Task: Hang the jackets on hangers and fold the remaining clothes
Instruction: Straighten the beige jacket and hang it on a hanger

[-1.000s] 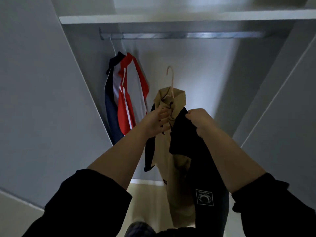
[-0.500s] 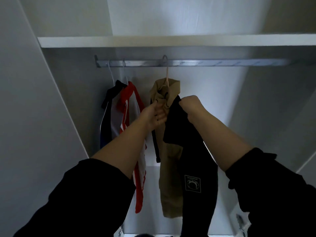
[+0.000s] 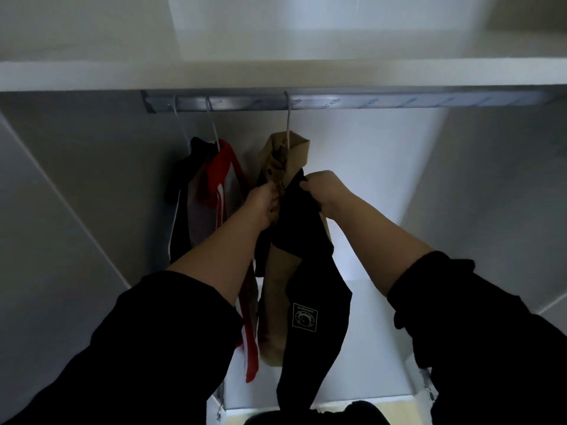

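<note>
Hanger (image 3: 287, 124) now on rail (image 3: 399, 102); hands (image 3: 265, 201) (image 3: 325, 188) grip jacket (image 3: 313, 302) (fingertips hidden).

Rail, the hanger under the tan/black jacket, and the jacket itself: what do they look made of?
Rail: likely metal, with a silvery brushed finish and streaky reflections along it.
Hanger: only its thin pale hook shows. It could be plastic or coated wire; I cannot tell which.
Tan and black jacket: soft matte cloth that drapes and creases, with a square patch on the black part.
</note>
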A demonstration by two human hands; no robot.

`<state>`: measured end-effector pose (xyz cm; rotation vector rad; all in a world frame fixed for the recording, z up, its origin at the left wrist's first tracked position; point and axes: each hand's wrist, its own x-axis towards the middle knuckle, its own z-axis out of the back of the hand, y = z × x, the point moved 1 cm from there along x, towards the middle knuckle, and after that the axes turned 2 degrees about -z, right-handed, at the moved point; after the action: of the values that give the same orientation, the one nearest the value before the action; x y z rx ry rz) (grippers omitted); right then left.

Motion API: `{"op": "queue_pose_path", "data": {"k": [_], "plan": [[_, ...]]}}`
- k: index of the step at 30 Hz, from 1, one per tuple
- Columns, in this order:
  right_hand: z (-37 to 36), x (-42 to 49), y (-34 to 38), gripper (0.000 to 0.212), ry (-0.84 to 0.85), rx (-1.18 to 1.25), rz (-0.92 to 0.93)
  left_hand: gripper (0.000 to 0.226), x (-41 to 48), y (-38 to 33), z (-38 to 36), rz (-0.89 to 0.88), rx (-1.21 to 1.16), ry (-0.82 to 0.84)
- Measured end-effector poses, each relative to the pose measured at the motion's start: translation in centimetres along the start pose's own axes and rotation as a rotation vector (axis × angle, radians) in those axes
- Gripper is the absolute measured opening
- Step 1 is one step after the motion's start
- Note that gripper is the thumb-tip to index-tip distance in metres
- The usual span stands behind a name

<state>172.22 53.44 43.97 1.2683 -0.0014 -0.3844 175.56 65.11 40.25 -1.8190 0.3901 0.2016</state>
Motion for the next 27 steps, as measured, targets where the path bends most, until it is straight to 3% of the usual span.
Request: {"op": "queue_pose_path", "data": {"k": [4,8,12,14,17,20,27], "plan": [[0.6,-1.7,-1.3,0.041,0.052,0.031,0.013,0.029,-0.5,0.2,-0.3,0.015,-0.036,-0.001],[0.7,-4.8,-3.7,0.033,0.094,-0.02,0.032,0.028,-1.9,0.5,-0.3,0.037,-0.059,-0.006],[2.0,-7.6,-5.5,0.028,0.096,-0.085,0.041,0.021,-4.1,1.3,-0.7,0.018,0.015,-0.04],[3.2,-9.2,-6.6,0.028,0.069,-0.079,0.03,0.029,-5.7,2.0,-1.3,-0.023,0.065,-0.059],[5.4,-12.2,-8.1,0.025,0.008,-0.11,0.056,0.04,-9.1,3.7,-2.6,-0.088,0.164,-0.067],[7.6,-15.7,-9.5,0.025,-0.003,-0.193,0.132,0.035,-14.0,6.1,-4.6,-0.169,0.278,-0.064],[14.3,-24.2,-12.9,0.032,-0.235,-0.357,0.247,0.042,-25.7,12.0,-9.2,-0.528,0.799,-0.064]]}}
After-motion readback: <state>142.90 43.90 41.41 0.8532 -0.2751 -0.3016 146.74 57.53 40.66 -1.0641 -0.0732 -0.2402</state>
